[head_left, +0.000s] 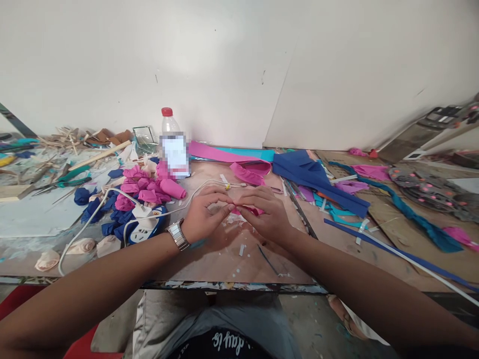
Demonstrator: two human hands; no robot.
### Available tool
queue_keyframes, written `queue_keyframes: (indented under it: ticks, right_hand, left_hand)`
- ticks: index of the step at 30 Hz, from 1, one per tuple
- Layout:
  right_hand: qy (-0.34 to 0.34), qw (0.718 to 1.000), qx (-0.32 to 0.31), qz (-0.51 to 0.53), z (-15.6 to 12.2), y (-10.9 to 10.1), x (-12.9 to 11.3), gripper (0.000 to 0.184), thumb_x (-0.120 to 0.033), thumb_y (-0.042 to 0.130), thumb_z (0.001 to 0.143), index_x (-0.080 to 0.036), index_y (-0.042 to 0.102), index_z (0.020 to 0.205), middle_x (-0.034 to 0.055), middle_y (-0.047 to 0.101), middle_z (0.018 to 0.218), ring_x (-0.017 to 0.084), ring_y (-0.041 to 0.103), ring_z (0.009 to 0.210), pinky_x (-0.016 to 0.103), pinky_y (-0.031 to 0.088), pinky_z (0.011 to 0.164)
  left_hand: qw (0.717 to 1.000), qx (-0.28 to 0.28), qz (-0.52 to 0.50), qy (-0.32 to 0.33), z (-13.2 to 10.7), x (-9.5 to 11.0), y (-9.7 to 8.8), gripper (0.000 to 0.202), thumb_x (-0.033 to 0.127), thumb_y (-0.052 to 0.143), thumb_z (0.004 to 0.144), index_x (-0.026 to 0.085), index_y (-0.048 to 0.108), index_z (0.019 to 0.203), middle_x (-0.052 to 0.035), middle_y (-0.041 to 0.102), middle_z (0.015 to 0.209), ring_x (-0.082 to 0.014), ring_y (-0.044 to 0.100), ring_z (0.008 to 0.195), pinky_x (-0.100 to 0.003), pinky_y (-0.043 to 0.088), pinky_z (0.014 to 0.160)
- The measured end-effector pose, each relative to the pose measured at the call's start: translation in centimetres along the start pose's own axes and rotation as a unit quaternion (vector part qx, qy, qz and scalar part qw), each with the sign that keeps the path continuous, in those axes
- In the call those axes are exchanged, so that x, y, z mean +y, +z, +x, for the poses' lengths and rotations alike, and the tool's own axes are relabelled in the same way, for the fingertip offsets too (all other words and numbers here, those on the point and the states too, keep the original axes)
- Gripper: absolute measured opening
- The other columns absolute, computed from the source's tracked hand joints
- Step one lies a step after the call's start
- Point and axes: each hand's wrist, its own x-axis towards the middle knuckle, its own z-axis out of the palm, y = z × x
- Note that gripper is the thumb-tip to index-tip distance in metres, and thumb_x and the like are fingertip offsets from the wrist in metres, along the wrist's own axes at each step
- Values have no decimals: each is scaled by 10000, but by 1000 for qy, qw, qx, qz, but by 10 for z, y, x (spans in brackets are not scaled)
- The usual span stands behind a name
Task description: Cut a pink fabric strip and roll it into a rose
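My hands (204, 217) (267, 214) meet on the table (224, 259), just in front of the bottle (172, 144). Left of the bottle lie rolled pieces (145, 187) (a power strip (144, 227) nearer me); right of it, fabric strips (318, 179).

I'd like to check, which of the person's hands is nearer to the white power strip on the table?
Left. The left hand sits just right of the white power strip, a short way off. The right hand lies farther right, beyond the left hand; both pinch a pink foam piece.
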Motion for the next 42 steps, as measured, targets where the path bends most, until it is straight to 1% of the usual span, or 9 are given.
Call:
queue_keyframes:
  ticks: [4,10,13,17,22,26,30,36,42]
  right_hand:
    - [-2,1000,-4,-4,1,-1,0,47,-255,757,950,-262,780,990,36,826,937,209,750,873,400,558,856]
    - [-13,1000,10,-1,1,1,0,65,-233,764,949,-265,788,1000,29,816,921,199,749,859,379,543,818]
    - [-11,1000,2,-6,1,0,-1,85,-250,751,959,-273,782,1035,37,821,952,212,753,882,392,551,837]
    - [6,1000,-10,-11,0,-1,-2,101,-299,745,964,-272,760,1061,41,820,952,225,749,879,407,556,846]
    - [9,1000,-11,-15,0,-1,-3,104,-277,722,970,-271,742,1072,39,821,971,226,746,891,412,551,869]
    - [5,1000,-6,-13,0,-1,-3,107,-257,735,959,-268,736,1066,38,822,993,226,748,903,410,547,867]
    - [6,1000,-12,-9,0,0,-2,105,-240,737,955,-262,737,1057,36,819,1001,225,747,924,404,539,871]
    - [21,1000,-13,-16,-2,0,1,75,-250,738,957,-255,746,1031,36,812,954,218,744,890,399,541,871]
    - [9,1000,-6,-3,-2,2,2,103,-259,763,950,-248,780,1052,54,805,994,217,746,936,384,554,847]
  left_hand:
    - [1000,-4,5,3,0,0,-1,167,372,724,953,215,781,946,-89,732,1013,-227,678,989,-392,527,926]
    - [1000,-15,15,8,0,3,-2,165,356,671,988,212,739,945,-82,726,992,-224,658,983,-384,508,915]
    - [1000,-24,15,0,-1,2,-1,202,380,624,1013,208,703,942,-81,721,990,-224,638,983,-382,499,922]
    - [999,-36,-5,-25,-2,0,1,265,444,575,1033,206,666,959,-69,689,947,-206,601,892,-355,493,846]
    - [997,-53,-41,-42,-2,0,2,282,462,547,1044,206,641,970,-60,660,944,-199,591,890,-343,490,835]
    - [996,-68,-48,-39,-2,0,3,239,411,550,1048,203,663,1017,-65,671,970,-199,592,898,-348,487,841]
    - [998,-54,-31,-25,-2,-1,2,206,373,589,1034,200,698,1014,-75,705,984,-208,617,926,-367,494,874]
    - [1000,-30,3,-2,-1,1,0,193,363,646,1007,217,769,978,-90,763,1012,-231,679,979,-399,520,928]
    - [999,-29,-2,-13,-1,-1,1,209,349,641,1012,207,789,974,-93,768,1016,-230,689,986,-391,521,926]
